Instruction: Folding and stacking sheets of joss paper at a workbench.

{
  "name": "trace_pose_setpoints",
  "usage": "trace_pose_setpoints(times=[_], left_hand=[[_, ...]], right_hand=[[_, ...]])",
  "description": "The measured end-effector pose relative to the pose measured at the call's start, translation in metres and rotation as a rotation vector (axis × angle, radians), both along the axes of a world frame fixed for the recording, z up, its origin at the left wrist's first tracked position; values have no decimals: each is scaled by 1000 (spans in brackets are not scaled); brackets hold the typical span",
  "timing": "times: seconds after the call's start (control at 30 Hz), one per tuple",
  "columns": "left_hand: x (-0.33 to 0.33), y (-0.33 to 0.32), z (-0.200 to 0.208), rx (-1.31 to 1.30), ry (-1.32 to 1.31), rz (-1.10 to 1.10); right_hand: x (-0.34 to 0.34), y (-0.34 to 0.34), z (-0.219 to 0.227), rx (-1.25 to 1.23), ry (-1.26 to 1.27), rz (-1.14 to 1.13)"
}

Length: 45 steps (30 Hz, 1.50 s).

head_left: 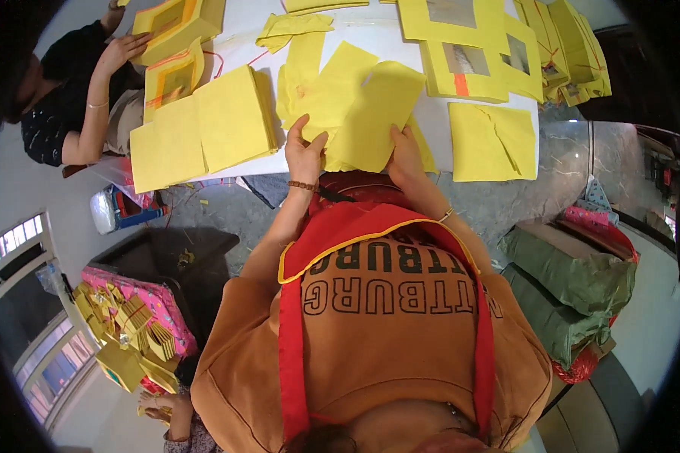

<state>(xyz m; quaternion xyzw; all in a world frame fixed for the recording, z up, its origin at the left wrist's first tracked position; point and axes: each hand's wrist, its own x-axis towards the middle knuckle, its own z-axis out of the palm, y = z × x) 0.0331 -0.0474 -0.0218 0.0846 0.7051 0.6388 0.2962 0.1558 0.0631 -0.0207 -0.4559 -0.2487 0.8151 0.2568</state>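
Observation:
Both of my hands are at the near edge of the white table, over a loose pile of flat yellow pieces. My right hand [406, 155] pinches the right edge of a smooth yellow sheet [381, 109], with the thumb on top. At the sheet's lower left, my left hand [305, 155] has its thumb and forefinger apart, touching the crumpled yellow pieces [306, 106] beneath. Whether its hidden fingers grip any of them is not clear. A stack of yellow sheets [230, 117] lies left of my left hand. Right of my right hand is a creased yellow piece [493, 141].
Yellow bags with clear windows [465, 64] lie at the far right of the table. Another person's hand [125, 53] works on a yellow bag at the far left. Green wrapped bundles [574, 279] stand on my right; a pink-lined container [140, 325] of yellow pieces is behind left.

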Motion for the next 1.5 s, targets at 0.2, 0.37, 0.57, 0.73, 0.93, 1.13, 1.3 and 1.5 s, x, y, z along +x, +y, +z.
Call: trace_pose_setpoints(times=[0.2, 0.37, 0.57, 0.73, 0.93, 1.13, 1.3, 1.5], left_hand=[[2, 1, -2, -5, 102, 8], [-3, 4, -2, 68, 58, 24], [-15, 2, -10, 75, 31, 5], [-26, 2, 8, 146, -15, 16], [-35, -1, 33, 218, -29, -64], [-37, -5, 78, 317, -109, -213], [-46, -8, 114, 256, -13, -248], [-55, -3, 143, 315, 117, -455]], right_hand=[[-8, -3, -9, -16, -43, -52], [-10, -4, -20, 21, 116, -30], [-11, -3, -12, 56, 226, -67], [-2, 22, -2, -97, 269, -78], [3, 62, 8, -154, 265, -111], [14, 87, 10, -100, 237, 56], [26, 92, 22, -180, 524, 263], [40, 77, 15, -34, 632, 430]])
